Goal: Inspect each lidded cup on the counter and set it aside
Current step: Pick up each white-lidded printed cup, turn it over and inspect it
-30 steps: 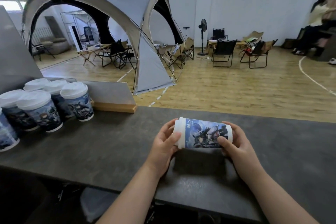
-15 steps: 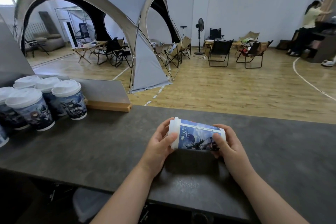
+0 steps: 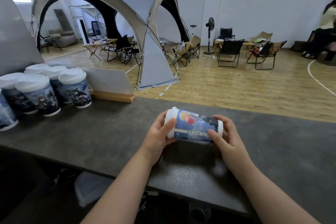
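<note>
Cup (image 3: 196,123) under inspection.
Left grip (image 3: 156,136) and right grip (image 3: 225,136) are clasping its ends (lid (image 3: 171,113) leftward); squeezing could pop it.

Dark grey counter in front of me, cups on its far left.

The counter (image 3: 109,142) runs left to right before me, its top dull and mottled. A cluster of lidded cups (image 3: 74,87) stands upright at the far left, packed close together, white lids up. Just right of them, a wooden stand (image 3: 113,96) at the far edge holds a pale board (image 3: 109,81).
</note>
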### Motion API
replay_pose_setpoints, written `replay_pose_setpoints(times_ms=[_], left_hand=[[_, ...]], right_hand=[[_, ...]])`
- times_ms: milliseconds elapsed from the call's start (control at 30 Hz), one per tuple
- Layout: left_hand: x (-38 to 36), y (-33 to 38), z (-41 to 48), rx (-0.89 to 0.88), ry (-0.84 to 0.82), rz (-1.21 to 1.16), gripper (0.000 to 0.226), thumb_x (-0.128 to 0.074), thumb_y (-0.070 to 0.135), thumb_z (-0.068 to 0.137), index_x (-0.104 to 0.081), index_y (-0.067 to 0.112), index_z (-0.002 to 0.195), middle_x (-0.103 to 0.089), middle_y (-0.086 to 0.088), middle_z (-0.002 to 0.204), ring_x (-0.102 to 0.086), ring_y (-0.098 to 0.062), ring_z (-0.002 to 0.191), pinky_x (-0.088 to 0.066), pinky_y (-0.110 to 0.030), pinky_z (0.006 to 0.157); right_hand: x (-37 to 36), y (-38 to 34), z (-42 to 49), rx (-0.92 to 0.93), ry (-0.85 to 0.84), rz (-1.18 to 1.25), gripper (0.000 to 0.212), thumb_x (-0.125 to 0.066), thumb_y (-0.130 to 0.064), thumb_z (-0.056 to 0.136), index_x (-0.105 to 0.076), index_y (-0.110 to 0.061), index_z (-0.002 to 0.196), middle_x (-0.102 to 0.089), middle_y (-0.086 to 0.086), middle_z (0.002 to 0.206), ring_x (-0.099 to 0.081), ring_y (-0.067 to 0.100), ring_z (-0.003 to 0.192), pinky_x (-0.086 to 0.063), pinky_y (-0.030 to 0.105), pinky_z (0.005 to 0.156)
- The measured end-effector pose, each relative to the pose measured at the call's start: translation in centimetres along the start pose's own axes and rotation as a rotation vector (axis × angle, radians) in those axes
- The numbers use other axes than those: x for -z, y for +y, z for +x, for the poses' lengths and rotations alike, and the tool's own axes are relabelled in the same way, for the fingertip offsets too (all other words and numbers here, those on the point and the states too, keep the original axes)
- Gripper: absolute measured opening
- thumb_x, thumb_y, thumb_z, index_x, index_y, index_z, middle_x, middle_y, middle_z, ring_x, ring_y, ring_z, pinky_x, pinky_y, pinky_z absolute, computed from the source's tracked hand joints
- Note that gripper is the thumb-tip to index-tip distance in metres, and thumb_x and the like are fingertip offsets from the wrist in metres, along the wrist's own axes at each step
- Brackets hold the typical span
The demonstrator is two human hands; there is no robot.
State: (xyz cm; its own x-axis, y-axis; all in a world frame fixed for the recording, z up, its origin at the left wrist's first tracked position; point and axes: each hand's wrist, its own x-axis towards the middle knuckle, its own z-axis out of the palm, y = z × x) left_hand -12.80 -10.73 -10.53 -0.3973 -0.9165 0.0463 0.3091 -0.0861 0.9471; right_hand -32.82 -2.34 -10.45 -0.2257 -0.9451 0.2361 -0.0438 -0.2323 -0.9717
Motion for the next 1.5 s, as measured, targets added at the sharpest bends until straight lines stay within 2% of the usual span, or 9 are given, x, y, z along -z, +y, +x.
replay_pose_setpoints(times_ms=[133, 267, 433, 567, 667, 867, 1100, 1300, 1500], left_hand=[[-0.5, 0.0, -0.3, -0.017, 0.011, 0.045, 0.054, -0.067, 0.035, 0.085, -0.053, 0.022, 0.136, -0.066, -0.010, 0.130, -0.068, -0.027, 0.113, -0.057, -0.048, 0.095], [-0.5, 0.0, -0.5, -0.042, -0.047, 0.017, 0.077, -0.080, 0.040, 0.074, -0.048, 0.023, 0.142, -0.066, -0.009, 0.132, -0.067, -0.026, 0.113, -0.058, -0.042, 0.089], [-0.4, -0.1, 0.0, -0.018, 0.015, -0.055, 0.059, -0.067, 0.040, 0.083, -0.055, 0.014, 0.134, -0.066, -0.021, 0.128, -0.070, -0.027, 0.102, -0.061, -0.036, 0.077], [0.4, -0.4, 0.0, -0.029, -0.027, -0.060, 0.060, -0.070, 0.033, 0.083, -0.053, 0.013, 0.137, -0.063, -0.021, 0.132, -0.066, -0.034, 0.112, -0.057, -0.045, 0.089], [0.7, -0.3, 0.0, -0.046, -0.035, -0.067, 0.076, -0.079, 0.036, 0.074, -0.050, 0.011, 0.139, -0.061, -0.023, 0.135, -0.061, -0.039, 0.118, -0.046, -0.055, 0.102], [0.0, 0.0, -0.4, -0.028, -0.009, -0.026, 0.052, -0.071, 0.027, 0.082, -0.058, 0.016, 0.131, -0.066, -0.020, 0.127, -0.069, -0.032, 0.103, -0.051, -0.056, 0.096], [0.2, 0.2, -0.8, -0.040, -0.041, -0.078, 0.055, -0.069, 0.018, 0.082, -0.054, 0.018, 0.135, -0.070, -0.008, 0.119, -0.069, -0.026, 0.104, -0.062, -0.038, 0.079], [0.2, 0.1, -0.4, 0.007, 0.004, -0.051, 0.080, -0.084, 0.043, 0.070, -0.052, 0.017, 0.138, -0.063, -0.018, 0.133, -0.067, -0.029, 0.110, -0.054, -0.049, 0.096], [0.8, 0.0, -0.3, 0.005, -0.023, -0.096, 0.081, -0.081, 0.032, 0.068, -0.048, 0.017, 0.141, -0.057, -0.022, 0.137, -0.065, -0.031, 0.110, -0.055, -0.047, 0.091]], right_hand=[[0.4, -0.1, 0.1, -0.018, 0.031, 0.052, 0.050, -0.075, -0.029, 0.082, -0.053, -0.034, 0.126, -0.071, 0.005, 0.113, -0.071, 0.020, 0.099, -0.057, 0.034, 0.086], [0.3, -0.5, 0.3, -0.002, 0.111, 0.003, 0.028, -0.071, -0.018, 0.089, -0.059, -0.028, 0.112, -0.069, 0.001, 0.107, -0.068, 0.002, 0.088, -0.051, 0.012, 0.074], [0.8, 0.0, 0.2, 0.040, 0.059, 0.022, 0.042, -0.073, -0.011, 0.089, -0.056, -0.024, 0.125, -0.068, 0.006, 0.115, -0.069, 0.018, 0.102, -0.056, 0.026, 0.085], [0.2, -0.1, 0.4, -0.051, 0.139, 0.069, 0.043, -0.070, -0.038, 0.082, -0.058, -0.026, 0.121, -0.067, 0.006, 0.107, -0.069, 0.009, 0.091, -0.057, 0.024, 0.066], [-0.1, -0.3, 0.4, -0.085, 0.129, -0.077, 0.021, -0.068, -0.029, 0.093, -0.061, -0.023, 0.111, -0.070, 0.009, 0.096, -0.067, 0.002, 0.067, -0.052, 0.026, 0.048], [0.4, -0.5, -0.2, -0.033, 0.078, 0.009, 0.035, -0.066, -0.017, 0.092, -0.055, -0.024, 0.125, -0.072, 0.006, 0.106, -0.072, 0.019, 0.095, -0.059, 0.032, 0.077], [-0.4, -1.1, -0.2, -0.062, 0.117, -0.105, 0.022, -0.065, -0.023, 0.094, -0.059, -0.022, 0.115, -0.071, 0.004, 0.098, -0.066, 0.002, 0.066, -0.051, 0.026, 0.049], [0.2, -0.8, -0.6, -0.026, 0.004, -0.034, 0.041, -0.069, -0.012, 0.091, -0.054, -0.031, 0.123, -0.073, 0.003, 0.106, -0.073, 0.018, 0.093, -0.059, 0.032, 0.074], [-0.4, -1.2, -0.1, -0.051, 0.078, -0.044, 0.036, -0.067, -0.019, 0.093, -0.055, -0.028, 0.125, -0.067, -0.002, 0.100, -0.070, 0.004, 0.073, -0.054, 0.025, 0.055]])
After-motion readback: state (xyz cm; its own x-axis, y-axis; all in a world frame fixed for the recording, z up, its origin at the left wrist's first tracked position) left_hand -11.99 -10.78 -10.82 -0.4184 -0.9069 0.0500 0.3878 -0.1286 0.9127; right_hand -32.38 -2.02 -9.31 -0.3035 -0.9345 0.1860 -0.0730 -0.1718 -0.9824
